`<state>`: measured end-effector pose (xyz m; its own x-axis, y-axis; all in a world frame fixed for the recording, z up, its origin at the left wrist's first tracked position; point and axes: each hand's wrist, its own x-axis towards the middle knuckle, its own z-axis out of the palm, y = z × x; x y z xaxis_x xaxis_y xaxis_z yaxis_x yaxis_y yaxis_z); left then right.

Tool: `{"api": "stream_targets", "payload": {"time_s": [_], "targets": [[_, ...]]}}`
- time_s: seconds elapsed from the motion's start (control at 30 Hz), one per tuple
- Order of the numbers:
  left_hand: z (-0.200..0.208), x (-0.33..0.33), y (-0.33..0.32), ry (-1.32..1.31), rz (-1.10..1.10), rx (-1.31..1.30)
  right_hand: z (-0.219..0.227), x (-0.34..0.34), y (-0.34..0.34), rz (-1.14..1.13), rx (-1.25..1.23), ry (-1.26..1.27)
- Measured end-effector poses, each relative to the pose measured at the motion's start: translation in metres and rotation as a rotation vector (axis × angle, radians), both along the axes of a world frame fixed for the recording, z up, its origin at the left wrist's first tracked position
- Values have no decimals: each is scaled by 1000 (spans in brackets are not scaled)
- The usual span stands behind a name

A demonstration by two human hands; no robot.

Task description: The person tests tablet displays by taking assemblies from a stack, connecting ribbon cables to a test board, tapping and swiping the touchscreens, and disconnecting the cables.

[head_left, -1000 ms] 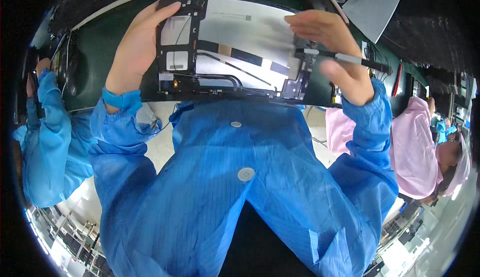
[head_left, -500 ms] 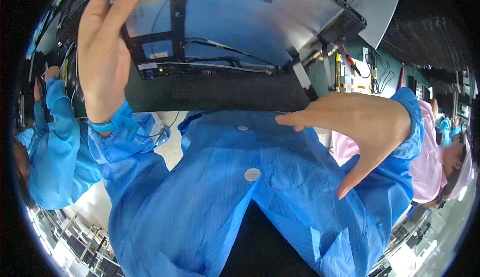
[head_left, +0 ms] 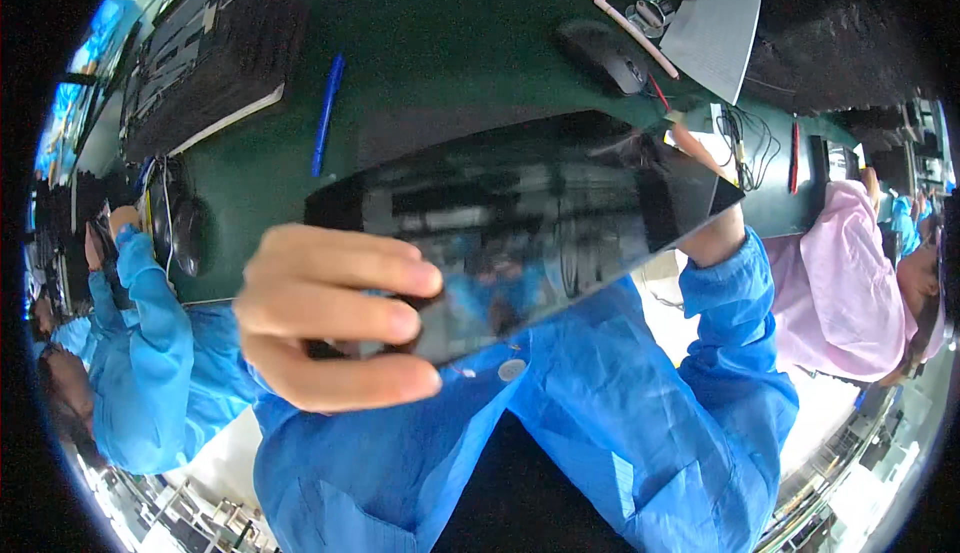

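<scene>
A dark, glossy display panel (head_left: pixel 500 243) hangs tilted in front of my body, its reflective face toward me. My left hand (head_left: pixel 330 313) grips the panel's left end, with several fingers closed over the glossy face. At the opposite end, my right hand (head_left: pixel 712 233) holds the panel from its far side. Much of that hand is hidden behind the panel, though a fingertip shows over the upper right corner.
On the dark green table (head_left: pixel 440 53) lie a blue pen (head_left: pixel 327 113), a black mouse (head_left: pixel 605 56) and a whitish pen (head_left: pixel 635 37). A stack of dark panels (head_left: pixel 215 53) stands at left. Coiled black cable (head_left: pixel 745 148) lies at right. Co-workers (head_left: pixel 840 283) sit on both sides.
The panel has turned from its back, with cables and a circuit strip, to its glossy face, and come nearer my body. My right hand, free before, now holds its right end.
</scene>
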<state>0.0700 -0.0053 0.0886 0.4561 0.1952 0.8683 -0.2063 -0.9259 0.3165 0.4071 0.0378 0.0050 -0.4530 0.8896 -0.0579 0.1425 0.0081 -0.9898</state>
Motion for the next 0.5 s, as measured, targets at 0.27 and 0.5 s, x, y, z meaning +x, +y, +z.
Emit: {"api": "stream_targets", "payload": {"time_s": [0.27, 0.5], "targets": [[-49, -34, -51, 595, 847, -72, 5, -30, -7, -314, -351, 413], [-72, -31, -55, 895, 692, -526, -31, -43, -25, -364, -171, 154]]}}
